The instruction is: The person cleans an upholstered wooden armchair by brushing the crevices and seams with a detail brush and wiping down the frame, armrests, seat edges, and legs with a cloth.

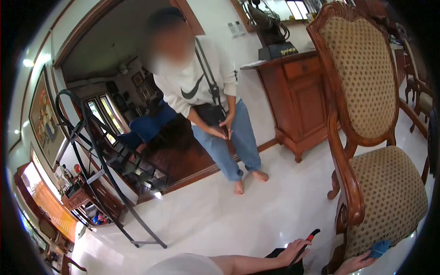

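Note:
My left hand (295, 253) is low in the view, its fingers wrapped round a slim black-and-red hand tool (313, 236). One end of the tool points up and away from the hand; its exact kind is unclear. At the bottom right, my right hand (356, 263) holds a small blue bundle, cloth-like (380, 249), at the fingertips. This hand is in front of the seat of a carved wooden armchair (389, 183) with patterned upholstery. My left forearm crosses the bottom edge from a white sleeve (183, 264).
A person (201, 87) in a white sweatshirt stands barefoot ahead, hands together. A black folding stepladder (98, 160) stands at the left. Behind the armchair is a wooden cabinet (302, 91) bearing a dark statue (268, 23). The white floor (206, 220) is glossy.

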A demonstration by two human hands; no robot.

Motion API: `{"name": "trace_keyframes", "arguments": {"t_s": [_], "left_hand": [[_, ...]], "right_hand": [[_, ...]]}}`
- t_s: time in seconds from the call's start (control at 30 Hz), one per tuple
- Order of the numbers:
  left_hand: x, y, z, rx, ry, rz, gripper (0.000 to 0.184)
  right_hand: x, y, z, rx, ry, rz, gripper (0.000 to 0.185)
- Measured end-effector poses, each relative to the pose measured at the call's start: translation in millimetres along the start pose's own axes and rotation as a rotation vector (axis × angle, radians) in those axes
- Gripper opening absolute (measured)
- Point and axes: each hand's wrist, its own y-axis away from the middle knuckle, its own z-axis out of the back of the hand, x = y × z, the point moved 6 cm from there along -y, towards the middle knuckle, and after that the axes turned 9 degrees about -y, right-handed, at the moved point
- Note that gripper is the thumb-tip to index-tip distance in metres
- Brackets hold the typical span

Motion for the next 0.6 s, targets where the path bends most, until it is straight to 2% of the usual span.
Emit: {"name": "trace_keyframes", "arguments": {"t_s": [0.07, 0.1, 0.13, 0.17, 0.23, 0.33, 0.43, 0.5, 0.57, 0.6], "left_hand": [[-11, 4, 9, -0.003, 0.017, -0.023, 0.033], [-16, 12, 11, 0.012, -0.051, 0.07, 0.031], [0, 8, -3, 0.003, 0.03, 0.021, 0.031], [13, 11, -16, -0.008, 0.11, 0.017, 0.03], [7, 8, 0, -0.018, 0.063, -0.006, 0.028], [0, 16, 4, 0.028, 0.003, 0.021, 0.026], [7, 20, 0, 0.077, -0.025, -0.013, 0.027], [9, 20, 3, 0.052, -0.021, -0.019, 0.028], [13, 19, 6, 0.04, -0.001, -0.006, 0.027], [12, 18, 12, 0.027, -0.008, -0.036, 0.027]], "right_hand": [[-5, 9, 13, 0.121, 0.095, -0.044, 0.042], [-10, 2, 7, 0.145, 0.158, -0.083, 0.042], [-30, 11, 6, 0.055, 0.086, -0.064, 0.043], [-29, 8, -2, -0.004, -0.093, -0.139, 0.045], [15, 6, 11, 0.038, -0.146, -0.342, 0.057], [6, 7, -2, 0.005, -0.055, -0.263, 0.049], [1, 12, -4, -0.001, -0.153, -0.369, 0.053], [-17, -3, -3, 0.029, -0.112, -0.326, 0.056], [-51, -46, 2, -0.018, 0.089, -0.312, 0.057], [-70, -73, -2, -0.104, -0.169, -0.472, 0.054]]}}
